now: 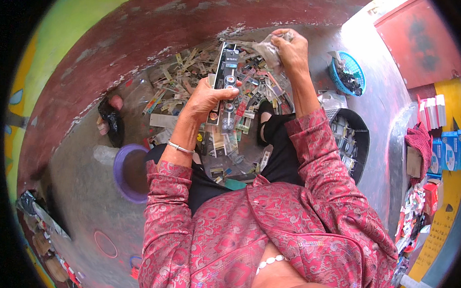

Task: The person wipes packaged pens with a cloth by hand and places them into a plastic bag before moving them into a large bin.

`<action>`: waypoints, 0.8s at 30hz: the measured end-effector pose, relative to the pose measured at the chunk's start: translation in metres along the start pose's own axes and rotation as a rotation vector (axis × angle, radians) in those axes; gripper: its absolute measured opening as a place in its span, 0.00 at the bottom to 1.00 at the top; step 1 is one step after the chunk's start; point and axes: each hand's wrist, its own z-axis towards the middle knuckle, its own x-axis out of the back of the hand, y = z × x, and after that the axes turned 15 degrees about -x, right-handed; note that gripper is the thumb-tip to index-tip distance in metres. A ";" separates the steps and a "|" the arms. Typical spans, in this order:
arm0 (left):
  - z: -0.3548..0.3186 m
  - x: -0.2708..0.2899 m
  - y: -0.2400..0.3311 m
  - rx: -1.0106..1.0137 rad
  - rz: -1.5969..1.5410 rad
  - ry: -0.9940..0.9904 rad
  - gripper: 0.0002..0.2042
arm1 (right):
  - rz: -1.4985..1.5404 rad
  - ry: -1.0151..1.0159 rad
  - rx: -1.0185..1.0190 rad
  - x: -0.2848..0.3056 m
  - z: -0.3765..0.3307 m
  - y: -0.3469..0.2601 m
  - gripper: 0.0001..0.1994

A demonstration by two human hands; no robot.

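My left hand (207, 98) grips a long, narrow black card pack (230, 68) with printed panels and round silvery shapes along it. The pack stands nearly upright before me, my thumb across its front. Up and to the right, my right hand (294, 51) is closed on a crumpled piece of clear plastic film (269, 50), which hangs toward the pack. Whether film and pack touch I cannot tell. Beneath both hands, a loose heap of narrow printed cards and packaging strips (180, 77) covers the floor, reaching between my feet.
A purple basin (116, 171) stands by my left knee, a black tub (365, 147) of packs by my right. Farther right is a blue basket (360, 71) with dark scraps. A black plastic bag (114, 125) lies left. Blue boxes (450, 151) line the right side; a maroon wall band (150, 32) curves behind.
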 end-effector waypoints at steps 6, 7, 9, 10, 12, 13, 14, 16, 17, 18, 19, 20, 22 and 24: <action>-0.002 -0.006 0.001 0.025 0.001 0.122 0.11 | 0.346 -0.343 -0.266 -0.013 -0.051 -0.009 0.10; -0.002 -0.007 -0.001 0.012 -0.003 0.100 0.11 | 0.279 -0.399 -0.328 -0.017 -0.051 -0.007 0.12; 0.000 -0.005 -0.007 -0.067 0.096 -0.018 0.13 | 0.085 -0.515 -0.333 -0.026 -0.053 -0.004 0.17; 0.000 -0.003 -0.011 -0.060 0.133 -0.020 0.12 | -0.091 -0.546 -0.247 -0.028 -0.057 -0.005 0.15; -0.001 -0.004 -0.013 -0.045 0.205 -0.027 0.11 | -0.232 -0.476 -0.133 -0.031 -0.062 -0.010 0.11; -0.001 -0.005 -0.011 0.022 0.195 0.005 0.09 | -0.102 -0.503 -0.187 -0.029 -0.059 -0.004 0.09; -0.002 -0.007 -0.007 0.090 0.186 0.037 0.07 | 0.029 -0.527 -0.239 -0.028 -0.054 0.001 0.07; -0.004 -0.009 -0.004 0.083 0.000 0.045 0.09 | 0.345 -0.538 -0.428 -0.028 -0.051 -0.005 0.03; -0.005 -0.010 -0.004 0.079 -0.093 0.050 0.10 | 0.337 -0.532 -0.426 -0.027 -0.048 -0.003 0.03; -0.006 -0.010 -0.005 0.088 -0.102 0.049 0.10 | 0.329 -0.523 -0.421 -0.026 -0.045 -0.002 0.03; -0.006 -0.010 -0.007 0.097 -0.111 0.048 0.09 | 0.309 -0.508 -0.412 -0.026 -0.045 0.000 0.04; -0.007 -0.010 -0.008 0.106 -0.120 0.048 0.09 | 0.289 -0.494 -0.402 -0.027 -0.045 0.001 0.04; -0.006 -0.010 -0.006 0.097 -0.126 0.030 0.09 | 0.219 -0.442 -0.310 -0.029 -0.045 0.002 0.04; -0.005 -0.012 -0.004 0.083 -0.118 0.009 0.08 | 0.116 -0.358 -0.150 -0.029 -0.046 0.001 0.04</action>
